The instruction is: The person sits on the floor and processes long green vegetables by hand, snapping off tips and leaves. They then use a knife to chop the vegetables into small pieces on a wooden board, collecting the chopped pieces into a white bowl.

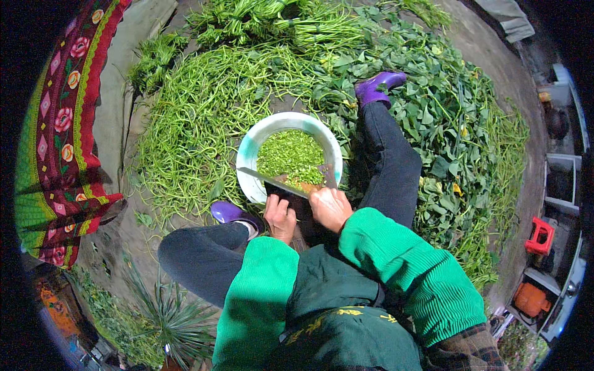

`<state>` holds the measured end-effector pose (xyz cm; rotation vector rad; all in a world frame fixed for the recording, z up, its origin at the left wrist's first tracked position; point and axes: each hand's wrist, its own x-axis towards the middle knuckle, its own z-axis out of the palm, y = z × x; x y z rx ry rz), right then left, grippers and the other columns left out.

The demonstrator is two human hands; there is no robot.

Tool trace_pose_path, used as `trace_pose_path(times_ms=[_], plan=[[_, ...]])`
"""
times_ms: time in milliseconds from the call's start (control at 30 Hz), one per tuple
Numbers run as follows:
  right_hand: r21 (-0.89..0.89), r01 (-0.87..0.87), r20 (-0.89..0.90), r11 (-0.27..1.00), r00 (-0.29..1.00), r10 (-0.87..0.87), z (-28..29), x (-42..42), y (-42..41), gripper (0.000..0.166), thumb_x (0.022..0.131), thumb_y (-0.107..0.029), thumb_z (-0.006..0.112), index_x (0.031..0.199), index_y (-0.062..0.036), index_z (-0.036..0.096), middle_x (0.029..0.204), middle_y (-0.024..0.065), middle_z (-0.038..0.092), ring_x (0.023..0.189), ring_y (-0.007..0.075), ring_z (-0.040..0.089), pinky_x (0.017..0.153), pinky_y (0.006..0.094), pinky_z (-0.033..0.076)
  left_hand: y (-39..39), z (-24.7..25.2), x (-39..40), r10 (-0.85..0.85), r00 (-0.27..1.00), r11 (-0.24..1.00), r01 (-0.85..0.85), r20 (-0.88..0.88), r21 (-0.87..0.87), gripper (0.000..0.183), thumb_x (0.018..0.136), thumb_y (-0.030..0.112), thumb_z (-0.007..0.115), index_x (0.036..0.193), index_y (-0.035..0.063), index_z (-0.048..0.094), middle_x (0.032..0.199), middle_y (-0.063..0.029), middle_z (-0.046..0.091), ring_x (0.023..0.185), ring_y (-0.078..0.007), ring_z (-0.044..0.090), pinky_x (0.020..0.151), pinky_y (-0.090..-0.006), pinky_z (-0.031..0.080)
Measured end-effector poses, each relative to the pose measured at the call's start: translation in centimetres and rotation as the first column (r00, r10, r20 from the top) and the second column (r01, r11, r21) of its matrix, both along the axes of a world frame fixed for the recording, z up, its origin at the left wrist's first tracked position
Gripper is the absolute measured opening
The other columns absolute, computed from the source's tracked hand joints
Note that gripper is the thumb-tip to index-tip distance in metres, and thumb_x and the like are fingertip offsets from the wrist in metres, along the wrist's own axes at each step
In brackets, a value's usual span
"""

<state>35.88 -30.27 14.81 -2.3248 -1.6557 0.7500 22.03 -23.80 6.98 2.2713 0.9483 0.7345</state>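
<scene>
A white and pale green basin (247, 149) stands on the ground between my legs, with finely chopped greens (291, 155) inside. My right hand (328, 207) is closed on the handle end of a wide-bladed knife (274, 182), whose blade slants up to the left across the basin's near rim. Just below the blade, my left hand (280, 219) has its fingers curled down; whether it holds anything is hidden. Part of a brown surface, perhaps a board, shows at the basin's near side, under the knife and hands.
Loose green stems (195, 116) cover the ground left of the basin, leafy vines (445, 116) the right. Tied bundles of stems (320, 32) lie beyond. My purple shoes (377, 88) flank the basin. A floral cloth (65, 116) hangs at left; a red stool (539, 235) stands at right.
</scene>
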Motion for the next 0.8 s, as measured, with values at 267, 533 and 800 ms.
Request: trace_pose_path(times_ms=[267, 533, 800], plan=[[-0.039, -0.043, -0.001, 0.998, 0.999, 0.043, 3.5, -0.6, -1.0, 0.012, 0.070, -0.008, 0.050, 0.064, 0.0011, 0.056, 0.066, 0.0218, 0.058, 0.062, 0.0355, 0.060, 0.055, 0.0431, 0.049, -0.2, -3.1, -1.3, 0.040, 0.976, 0.993, -0.015, 0.214, -0.114, 0.027, 0.060, -0.002, 0.061, 0.087, -0.0010, 0.059, 0.099, -0.0205, 0.055, 0.090, -0.0351, 0.055, 0.075, -0.0382, 0.047], [0.032, 0.040, 0.007, 0.999, 0.999, -0.040, -0.1, 0.2, -0.4, 0.011, 0.070, -0.009, 0.052, 0.068, 0.0004, 0.055, 0.063, 0.0205, 0.057, 0.061, 0.0361, 0.059, 0.054, 0.0446, 0.047, -0.1, 0.2, 0.3, 0.027, 0.986, 0.998, -0.036, 0.162, 0.051, 0.018, 0.057, -0.004, 0.056, 0.074, -0.0025, 0.052, 0.082, -0.0190, 0.051, 0.076, -0.0377, 0.052, 0.066, -0.0418, 0.044], [-0.015, -0.003, 0.039, 1.000, 0.999, 0.004, 0.0, -0.8, -1.4, 0.014, 0.074, -0.012, 0.049, 0.064, -0.0035, 0.054, 0.064, 0.0165, 0.057, 0.063, 0.0323, 0.059, 0.057, 0.0416, 0.048, -0.3, -1.2, -0.4, 0.032, 0.991, 0.999, -0.032, 0.133, 0.001, 0.015, 0.048, -0.009, 0.046, 0.059, -0.0017, 0.041, 0.067, -0.0168, 0.041, 0.065, -0.0371, 0.044, 0.056, -0.0462, 0.037]])
